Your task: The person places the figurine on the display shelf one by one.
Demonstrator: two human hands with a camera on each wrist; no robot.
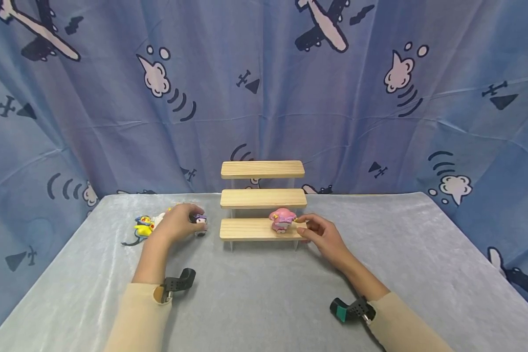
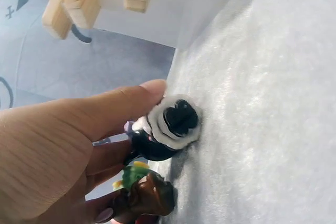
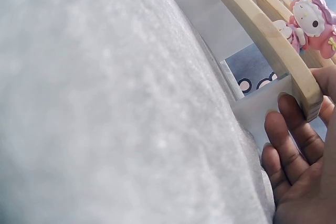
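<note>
Pinching the black-and-white figurine between thumb and fingers, the left hand sat just off the left end of the three-tier wooden stand on my feed. I judged that the sideways relation mattered most: the stand's planks ran left to right, and the held figurine lay to the left of the bottom plank, near it but apart. The left hand was plainly nearer to that end. The right hand was at the opposite end, its fingers loosely curved about the plank's tip, and I saw it clasping nothing. Close by those fingers, the pink-hooded figurine stood upright on the bottom plank, towards its right end. Near the left hand I also had a Pikachu figurine and a brown figurine on the counter. I couldn't tell whether the held piece touched the counter.
</note>
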